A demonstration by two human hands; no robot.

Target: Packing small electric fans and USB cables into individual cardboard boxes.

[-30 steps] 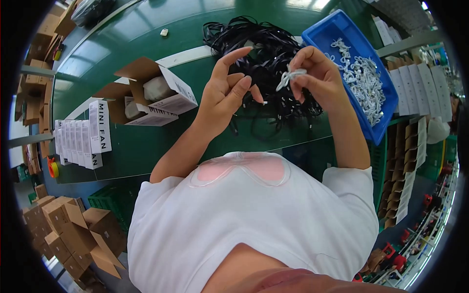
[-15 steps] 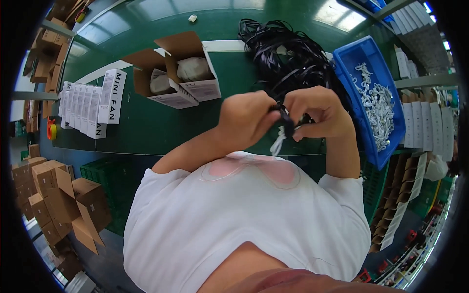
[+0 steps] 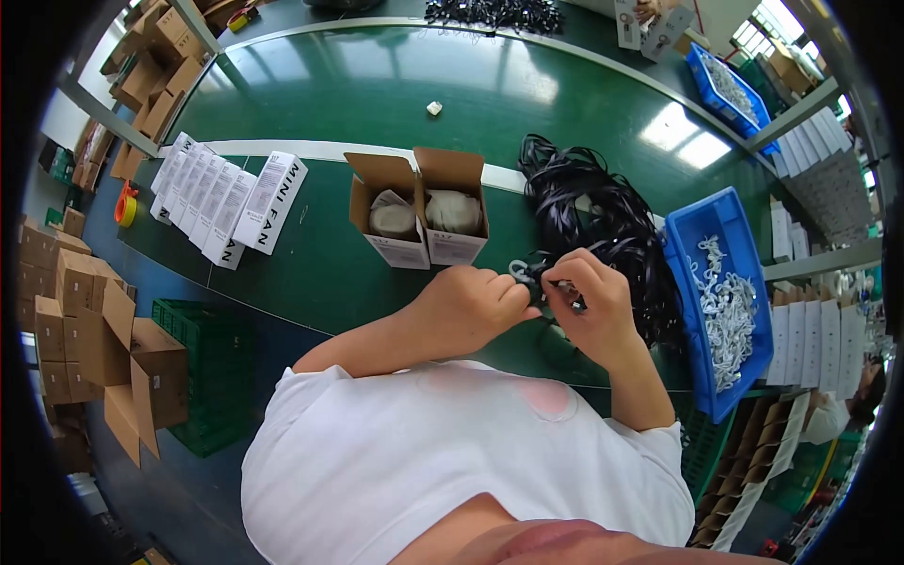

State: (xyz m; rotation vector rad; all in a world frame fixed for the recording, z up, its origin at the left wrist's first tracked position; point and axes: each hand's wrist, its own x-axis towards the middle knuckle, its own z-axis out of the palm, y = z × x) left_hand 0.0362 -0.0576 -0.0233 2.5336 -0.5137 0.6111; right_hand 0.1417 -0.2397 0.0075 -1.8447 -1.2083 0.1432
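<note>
My left hand [image 3: 471,306] and my right hand [image 3: 593,303] meet in front of my chest, both pinching a small white clip with a black strap [image 3: 527,275] between the fingertips. Just beyond them lies a tangled pile of black straps [image 3: 603,217] on the green table [image 3: 377,94]. To the right stands a blue bin [image 3: 686,273] holding several white clips [image 3: 725,311]. Two open cardboard boxes [image 3: 419,209], each with a wrapped grey item inside, stand to the left of the hands.
A row of white printed boxes [image 3: 226,202] lies at the left. Cardboard cartons [image 3: 85,330] and a green crate [image 3: 202,377] sit beside the table. Another blue bin [image 3: 730,85] and more black straps [image 3: 494,11] are at the far side. White flat packs [image 3: 829,339] line the right shelf.
My hands have come down from the strap pile and drawn together close to my chest; the white clip now sits between both hands. The view has shifted, showing more of the table.
</note>
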